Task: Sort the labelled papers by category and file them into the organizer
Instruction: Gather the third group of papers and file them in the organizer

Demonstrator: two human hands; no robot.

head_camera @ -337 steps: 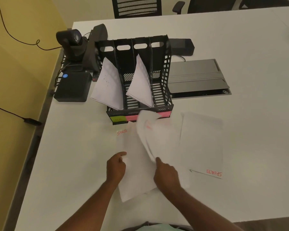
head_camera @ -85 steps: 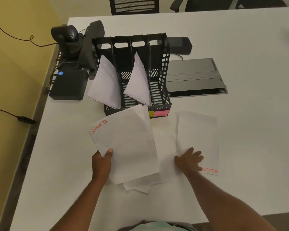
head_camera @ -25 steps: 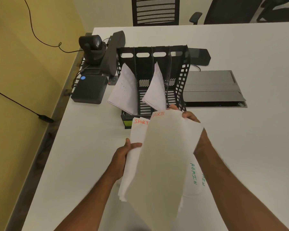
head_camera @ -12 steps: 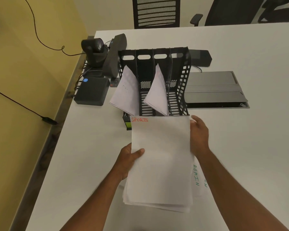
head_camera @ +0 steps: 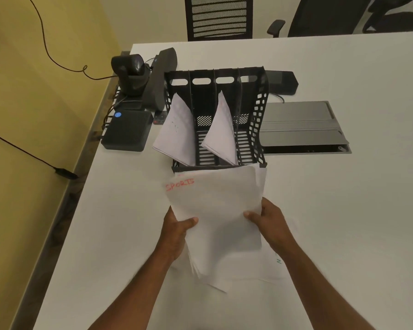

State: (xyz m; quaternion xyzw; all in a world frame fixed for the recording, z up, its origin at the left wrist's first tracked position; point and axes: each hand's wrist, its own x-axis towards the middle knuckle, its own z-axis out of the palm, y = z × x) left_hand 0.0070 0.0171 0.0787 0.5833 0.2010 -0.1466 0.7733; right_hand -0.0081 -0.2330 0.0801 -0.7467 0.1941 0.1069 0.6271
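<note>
Papers marked SPORTS are in my two hands, a small stack held up over the table, its far edge just in front of the black organizer and hiding the low front of it. The sheets are not squared: the lower edges fan out below my hands, and one corner hangs lower than the rest.

What could go wrong, I think, is this — when I lift the stack toward a slot, a loose sheet from the bottom may slide out and fall back on the table. The stack could also catch on a divider and bend. Two slots already have leaning papers, and I cannot read their labels, so I may choose the wrong compartment. The second and the fourth slot look free. Under my right wrist lies another sheet with green letters, only partly visible; it must not be mixed with this stack.

My left hand grips the left edge, thumb curled over the top sheet, fingers behind. My right hand grips the right edge the same way — thumb on top, the other fingers hidden under the paper. Both hands are closed on the stack, not wide.
</note>
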